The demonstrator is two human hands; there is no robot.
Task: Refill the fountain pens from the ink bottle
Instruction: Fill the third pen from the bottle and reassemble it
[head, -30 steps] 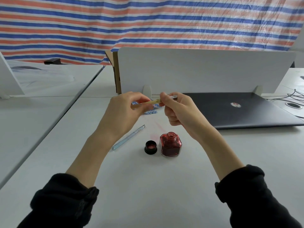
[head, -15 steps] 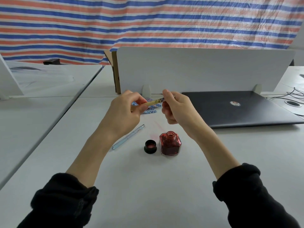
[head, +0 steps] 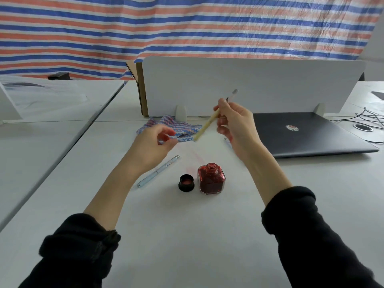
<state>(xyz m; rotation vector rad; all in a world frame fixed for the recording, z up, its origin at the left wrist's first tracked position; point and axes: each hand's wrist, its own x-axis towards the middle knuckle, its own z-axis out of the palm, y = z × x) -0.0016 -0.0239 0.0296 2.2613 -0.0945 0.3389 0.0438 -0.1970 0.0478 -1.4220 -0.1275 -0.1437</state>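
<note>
Your left hand point(head: 154, 142) hovers above the white counter point(head: 187, 235), its fingers loosely curled; motion blur leaves it unclear whether they pinch anything. Just beyond it a blue-and-pink zigzag cloth point(head: 172, 128) lies crumpled at the foot of a white divider panel point(head: 249, 84). Beneath your left wrist, a pale blue pen point(head: 158, 171) rests flat on the counter, slanting up to the right. To its right sits the black bottle cap point(head: 186, 183), turned upside down, and just beside it the ink bottle point(head: 211, 178) stands upright and uncapped, holding red ink. A faint pink smear marks the counter behind the bottle. Above and behind the bottle, your right hand point(head: 234, 123) grips a cream-coloured fountain pen point(head: 207, 123) between thumb and fingers, the pen tilted with its lower end pointing down-left toward the cloth and a pale, silver-tipped end rising past your fingers. Farther right, a closed dark laptop point(head: 311, 134) lies on the counter, with cables point(head: 372, 118) trailing at the edge.
</note>
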